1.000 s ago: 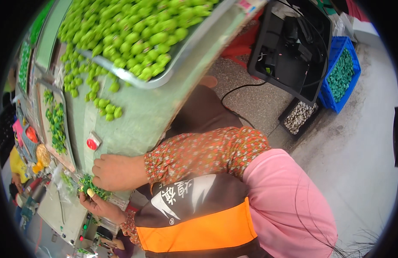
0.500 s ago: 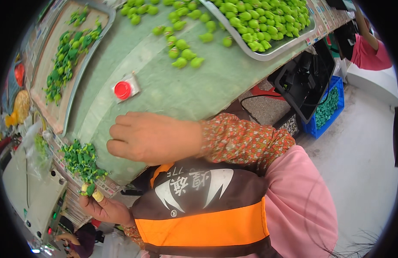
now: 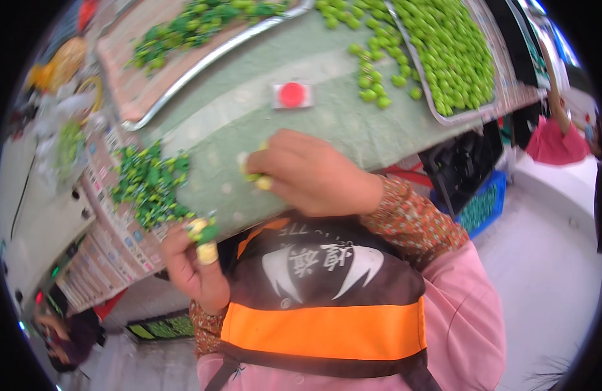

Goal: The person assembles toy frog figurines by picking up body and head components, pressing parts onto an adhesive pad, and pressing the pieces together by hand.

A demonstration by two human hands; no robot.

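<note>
Turned since the earlier frame, the right hand [image 3: 320,176] is now shown above the surface [image 3: 340,98], its finger gap and any hold untellable through blur. By the left hand [image 3: 193,266], a green piece [image 3: 210,232] is pinched between nearly closed fingers; the green pile [image 3: 151,186] alongside is presumably kept for easy reach.

On the green-topped desk [image 3: 353,140], a silvery-rimmed rectangular tray [image 3: 122,77] of green leafy pieces [image 3: 187,32] lies far left, a heap of green sprigs [image 3: 151,186] nearer the person. Mid-desk, a round red disc [image 3: 292,95] sits on a white square [image 3: 307,99]; to its right, loose light-green round pieces [image 3: 374,77] lie beside a full metal tray [image 3: 458,119]. A blue plastic basket [image 3: 499,201] stands lower, rightward.
</note>
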